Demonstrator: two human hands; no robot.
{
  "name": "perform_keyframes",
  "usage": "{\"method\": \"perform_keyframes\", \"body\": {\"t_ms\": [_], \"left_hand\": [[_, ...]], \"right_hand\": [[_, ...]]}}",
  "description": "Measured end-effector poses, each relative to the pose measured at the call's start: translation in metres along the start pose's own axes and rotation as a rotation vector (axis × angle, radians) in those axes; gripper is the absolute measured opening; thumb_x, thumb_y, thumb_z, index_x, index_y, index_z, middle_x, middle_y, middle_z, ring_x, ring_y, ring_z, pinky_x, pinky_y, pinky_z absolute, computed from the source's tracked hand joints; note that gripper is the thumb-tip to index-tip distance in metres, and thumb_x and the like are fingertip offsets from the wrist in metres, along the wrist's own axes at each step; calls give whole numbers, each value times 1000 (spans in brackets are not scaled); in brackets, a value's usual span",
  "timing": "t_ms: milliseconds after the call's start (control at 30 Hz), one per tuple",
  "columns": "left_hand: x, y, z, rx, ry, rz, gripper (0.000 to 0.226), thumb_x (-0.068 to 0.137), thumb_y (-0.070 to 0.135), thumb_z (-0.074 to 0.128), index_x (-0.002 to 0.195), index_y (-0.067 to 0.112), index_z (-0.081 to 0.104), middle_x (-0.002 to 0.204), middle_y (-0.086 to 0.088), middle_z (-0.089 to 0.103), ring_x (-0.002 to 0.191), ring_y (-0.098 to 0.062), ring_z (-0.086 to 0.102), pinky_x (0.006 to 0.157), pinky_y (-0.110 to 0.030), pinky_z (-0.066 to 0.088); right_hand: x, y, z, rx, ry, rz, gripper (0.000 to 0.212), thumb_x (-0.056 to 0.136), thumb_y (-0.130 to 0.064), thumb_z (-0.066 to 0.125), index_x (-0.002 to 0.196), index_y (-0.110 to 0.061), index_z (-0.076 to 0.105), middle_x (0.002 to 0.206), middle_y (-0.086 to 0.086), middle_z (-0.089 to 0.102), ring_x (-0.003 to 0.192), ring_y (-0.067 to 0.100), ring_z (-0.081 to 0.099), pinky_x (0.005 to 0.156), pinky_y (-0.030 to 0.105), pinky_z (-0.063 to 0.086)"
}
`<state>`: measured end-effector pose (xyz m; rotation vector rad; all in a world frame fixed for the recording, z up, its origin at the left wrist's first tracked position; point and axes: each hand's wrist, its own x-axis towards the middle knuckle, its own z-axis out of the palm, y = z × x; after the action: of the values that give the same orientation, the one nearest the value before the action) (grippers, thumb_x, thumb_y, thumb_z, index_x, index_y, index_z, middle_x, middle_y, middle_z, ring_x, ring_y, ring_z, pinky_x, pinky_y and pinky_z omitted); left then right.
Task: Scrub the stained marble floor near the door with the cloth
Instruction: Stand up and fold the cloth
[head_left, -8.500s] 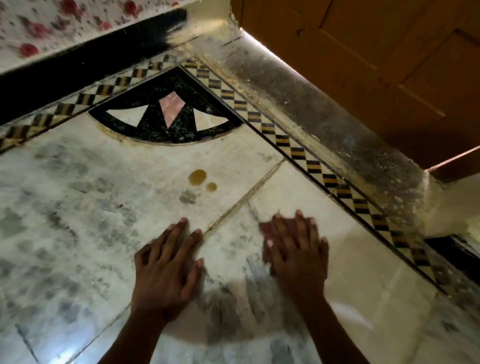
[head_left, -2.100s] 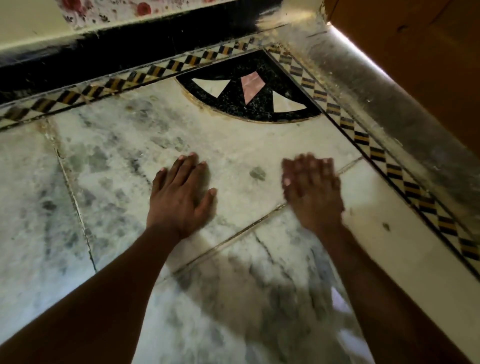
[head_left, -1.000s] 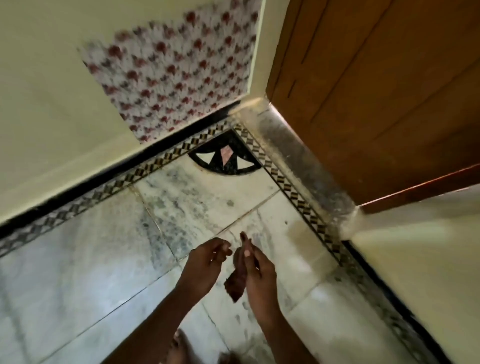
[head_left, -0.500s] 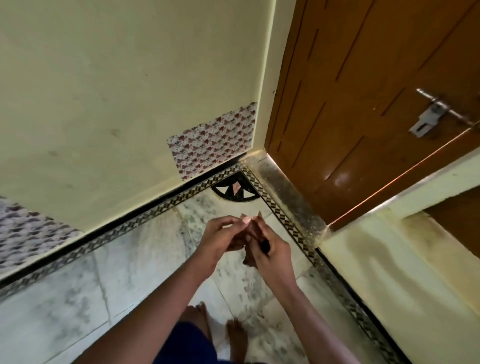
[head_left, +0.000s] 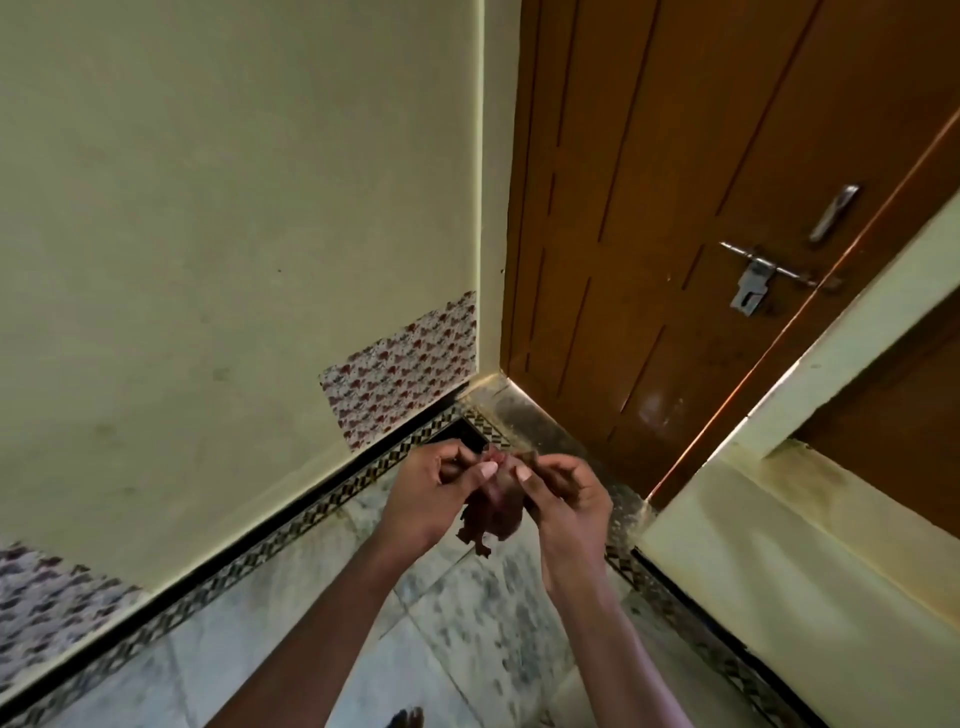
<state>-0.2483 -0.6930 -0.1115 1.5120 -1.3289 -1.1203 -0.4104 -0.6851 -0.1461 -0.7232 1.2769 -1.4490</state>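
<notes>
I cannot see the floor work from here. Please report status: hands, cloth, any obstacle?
Left hand and right hand both pinch the cloth, raised off the floor. Marble floor not being scrubbed. Nothing in the way near the door.

No readable text, label, brand, number or sign shows on any surface here.

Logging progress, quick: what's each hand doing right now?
Left hand: pinched shut on the cloth.
Right hand: pinched shut on the same cloth.
</notes>
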Motion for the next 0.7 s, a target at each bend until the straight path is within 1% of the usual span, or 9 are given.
{"method": "perform_keyframes", "body": {"t_ms": [100, 200, 267, 333, 400, 500, 567, 633, 700], "left_hand": [[9, -1, -15, 54, -19, 62, 11, 94, 15, 82, 85, 18, 77, 79, 1, 81, 78, -18, 79, 79, -42, 64], [16, -2, -35, 56, -30, 152, 9, 97, 14, 78, 90, 17, 74, 83, 2, 80, 81, -14, 78, 75, -32, 63], [19, -2, -49, 23, -26, 189, 11, 100, 10, 74, 93, 18, 73, 87, 2, 79, 85, -12, 78, 75, -27, 62], [23, -5, -62, 12, -42, 232, 17, 101, 7, 72, 94, 22, 72, 89, 2, 78, 88, -15, 78, 78, -34, 64], [27, -7, -78, 19, -85, 284, 26, 101, 4, 71, 92, 29, 71, 90, 6, 77, 90, -18, 77, 81, -41, 65], [31, -10, -101, 29, -149, 343, 34, 100, -1, 68, 92, 32, 70, 90, 13, 75, 91, -15, 75, 81, -37, 62], [32, -13, -114, 40, -176, 372, 31, 100, -1, 67, 92, 29, 70, 89, 13, 74, 89, -14, 74, 80, -34, 60], [32, -13, -124, 52, -180, 409, 32, 101, -2, 67, 92, 28, 70, 89, 14, 74, 87, -10, 73, 78, -29, 58], [32, -12, -136, 95, -159, 478, 33, 101, -1, 68, 93, 31, 69, 90, 21, 74, 87, -4, 72, 77, -17, 54]], "right_hand": [[0, -4, 11, 18, -22, -52, 28, 88, 5, 80, 103, -18, 76, 105, 9, 80, 108, 33, 75, 101, 63, 59], [-1, -5, 20, -162, -134, -133, 27, 91, -2, 80, 112, -19, 78, 110, 1, 80, 112, 23, 73, 104, 58, 59], [-1, -3, 26, -303, -176, -137, 34, 88, -5, 85, 115, -25, 80, 114, -3, 79, 116, 22, 72, 105, 59, 58], [-2, -1, 31, -368, -232, -127, 43, 87, -5, 86, 121, -30, 80, 117, -2, 78, 117, 23, 71, 103, 60, 58], [-8, -2, 40, -339, -328, -84, 47, 88, -8, 86, 128, -31, 76, 117, 3, 80, 117, 27, 73, 104, 58, 58], [-21, -5, 56, -299, -464, -12, 51, 87, -7, 86, 132, -26, 72, 105, 10, 83, 107, 31, 77, 94, 42, 61], [-30, -3, 69, -320, -444, -20, 52, 86, -4, 87, 129, -28, 70, 94, 6, 83, 100, 23, 78, 86, 29, 60], [-38, 0, 80, -320, -362, -44, 47, 86, -4, 87, 125, -24, 70, 86, 5, 79, 92, 18, 77, 80, 25, 60], [-43, 6, 91, -350, -288, -92, 30, 88, -4, 85, 114, -14, 74, 86, 12, 75, 83, 13, 75, 72, 22, 59]]}}
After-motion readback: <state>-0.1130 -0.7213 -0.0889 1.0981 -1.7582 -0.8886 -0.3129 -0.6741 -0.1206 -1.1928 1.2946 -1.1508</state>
